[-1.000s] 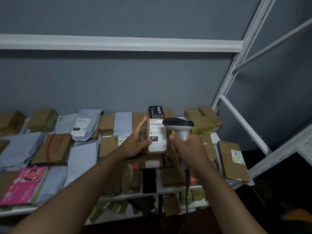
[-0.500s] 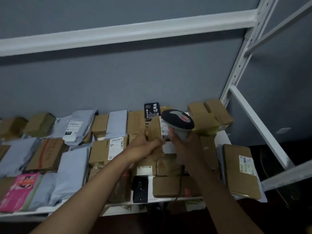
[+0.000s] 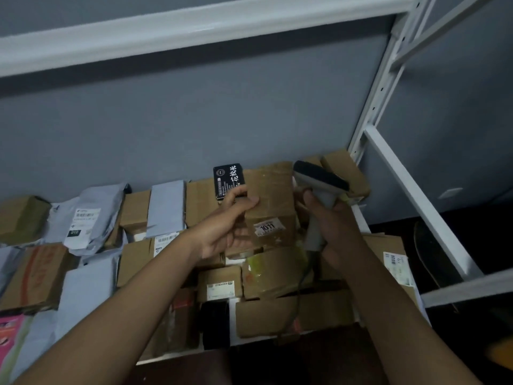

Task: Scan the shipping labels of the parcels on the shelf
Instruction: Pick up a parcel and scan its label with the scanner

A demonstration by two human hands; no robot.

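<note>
nearest, the left hand (image 3: 230,232) grips a brown box (image 3: 270,201) by its left edge, thumb over the front, holding it upright above the shelf (image 3: 361,215). its small label (image 3: 268,228) sits low on the near face. just right, the right hand (image 3: 330,218) is wrapped round the scanner (image 3: 319,187) handle, head up and level with the box top, window turned from view. the label lies down and left of the head, so aiming likely means tilting it down.
</note>
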